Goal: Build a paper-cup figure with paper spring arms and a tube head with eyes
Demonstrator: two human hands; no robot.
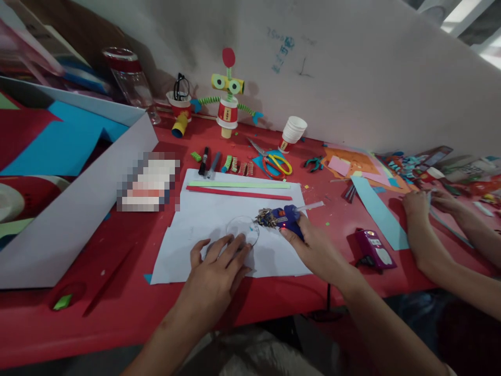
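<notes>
My right hand is wrapped round a blue hot glue gun, a clear glue stick jutting from its back. Its nozzle end, crusted with brownish stuff, points left at the rim of a clear round disc. My left hand lies over the near side of that disc with fingers spread, the fingertips touching it. Under both is white paper. Above the disc lie a light green paper strip and a red paper strip.
Behind stand a paper-cup figure, stacked cups, scissors and pliers. A white box of coloured paper borders the left. To the right are a purple device, a pale blue strip and another person's hands.
</notes>
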